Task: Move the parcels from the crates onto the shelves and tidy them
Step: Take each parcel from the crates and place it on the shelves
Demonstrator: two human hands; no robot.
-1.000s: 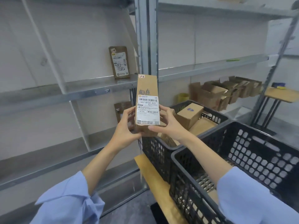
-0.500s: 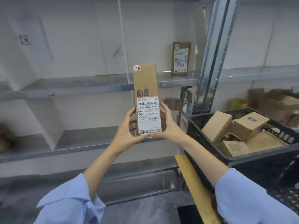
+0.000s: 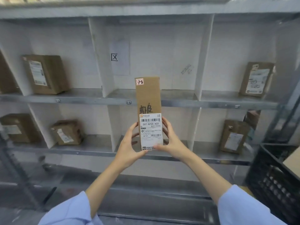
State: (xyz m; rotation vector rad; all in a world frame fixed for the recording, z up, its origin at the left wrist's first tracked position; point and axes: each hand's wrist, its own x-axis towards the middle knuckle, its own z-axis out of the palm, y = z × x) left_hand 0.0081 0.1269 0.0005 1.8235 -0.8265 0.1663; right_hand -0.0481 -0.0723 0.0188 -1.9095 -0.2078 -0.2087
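I hold a tall, narrow cardboard parcel upright in front of the metal shelves. It carries a white shipping label on its lower half and a small tag reading 1-3 at its top. My left hand grips its lower left side and my right hand grips its lower right side. The parcel stands before the middle compartments, which hold nothing visible behind it. A black plastic crate sits at the lower right with a cardboard parcel showing in it.
Several cardboard parcels stand in the shelf compartments: one at upper left, two at lower left, one at upper right and one at lower right. White dividers split the shelves.
My view has swung left from the crates to face the shelves squarely. The parcel stays upright in both hands and has come in front of the middle compartments.
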